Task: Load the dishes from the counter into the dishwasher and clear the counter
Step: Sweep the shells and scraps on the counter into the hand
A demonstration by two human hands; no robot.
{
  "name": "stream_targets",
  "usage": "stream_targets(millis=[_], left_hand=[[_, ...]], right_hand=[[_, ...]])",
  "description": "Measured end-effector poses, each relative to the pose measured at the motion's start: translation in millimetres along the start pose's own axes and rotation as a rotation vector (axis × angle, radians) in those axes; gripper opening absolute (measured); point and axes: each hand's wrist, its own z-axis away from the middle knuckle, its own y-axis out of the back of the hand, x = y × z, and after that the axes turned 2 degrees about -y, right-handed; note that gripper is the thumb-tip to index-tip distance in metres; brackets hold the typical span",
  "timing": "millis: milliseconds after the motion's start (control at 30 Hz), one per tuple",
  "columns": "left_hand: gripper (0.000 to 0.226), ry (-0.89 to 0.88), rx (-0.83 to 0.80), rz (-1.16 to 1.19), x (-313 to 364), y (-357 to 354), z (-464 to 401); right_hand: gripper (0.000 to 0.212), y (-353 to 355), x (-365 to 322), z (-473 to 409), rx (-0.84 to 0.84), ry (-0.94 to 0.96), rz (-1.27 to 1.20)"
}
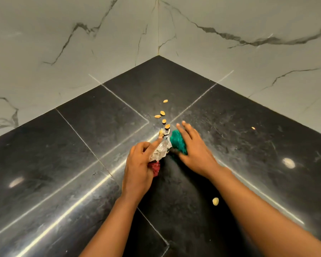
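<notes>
Head view, looking down into a corner of the black stone counter (230, 138); two white marble-veined walls (63, 43) met at the upper centre of the frame.

Left hand (139, 164), centre of frame: fingers curled round a crumpled silver foil wrapper (160, 150), with a dark red crumpled piece (154, 168) showing under the palm at its lower right. Index finger extended toward upper right, along the foil. Clenched on the wrapper; whether the red piece was part of the same wrapper could not be told.

Right hand (191, 145), just right of the left hand: fingers straight and spread, palm down, pressing on a green scrubber (178, 141). Scrubber lay flat on the counter, its left edge touching or nearly touching the foil. Hand released, not gripping.

Debris on the counter: a loose line of tan seeds (163, 113) ran from the foil's upper tip toward the corner, above the hands, centre of frame. One small tan crumb (253, 128) lay at right of centre, well apart from the hands. One pale nut-like piece (215, 201) lay lower right of centre, between the two forearms.

Counter surface showed streaks and bright light reflections at left and right.
</notes>
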Motion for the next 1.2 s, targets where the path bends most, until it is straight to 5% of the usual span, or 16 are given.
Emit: stream_targets(millis=[233,367,533,767,900,1033,1200], left_hand=[[0.056,-0.098,-0.143,-0.148,5.9,3.1,-1.1],[0.047,-0.007,-0.039,-0.126,3.7,-2.7,-0.9],[0.026,0.058,0.040,-0.377,6.0,-5.2,-0.1],[0.018,0.123,0.077,-0.413,8.6,-9.3,1.5],[0.038,0.135,0.089,-0.433,9.3,-13.2,1.8],[0.007,0.101,0.048,-0.485,12.8,-9.9,4.1],[0.010,0.138,0.012,-0.471,18.0,-7.0,2.6]], right_hand=[[0.082,-1.5,6.2,-109.4,-0.125,0.151,-0.032],[0.064,-5.1,-4.3,-142.7,-0.212,0.274,-0.010],[0.049,-13.2,-16.5,-100.7,-0.177,0.523,0.030],[0.028,-12.8,-21.9,-15.4,0.069,0.243,0.230],[0.023,-13.3,-37.8,-3.7,0.035,0.119,0.366],[0.008,-12.5,-53.5,-6.5,-0.039,0.053,0.509],[0.011,-11.4,-59.2,-8.2,-0.081,0.013,0.602]])
